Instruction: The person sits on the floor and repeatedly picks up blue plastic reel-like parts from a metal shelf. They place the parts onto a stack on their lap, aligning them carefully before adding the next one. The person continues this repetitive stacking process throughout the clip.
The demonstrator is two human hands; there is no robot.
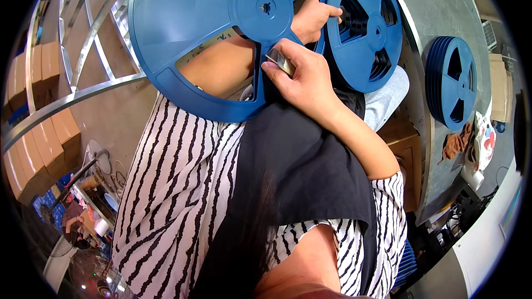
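Note:
A large blue plastic reel (183, 16) with wide cut-outs stands tilted in front of my lap. My left forearm passes behind it and shows through a lower cut-out. My left hand (311, 19) shows beside the hub, closed at the reel's right side with one finger stretched to the right; its other fingertips are partly hidden. My right hand (305, 77) is closed in a pinch on a small flat metallic piece (281, 61), held against the reel's edge below the hub. Just to the right are more blue reels (363, 27), stacked face to face.
A grey table (426, 0) on the right bears another stack of blue reels (451, 83), a brown cloth (457, 143) and a white bag (484, 141). Curved metal rails (83, 97) run along the left. Cardboard boxes (41, 149) stand beyond them, and a wooden stool (407, 149) is under the table.

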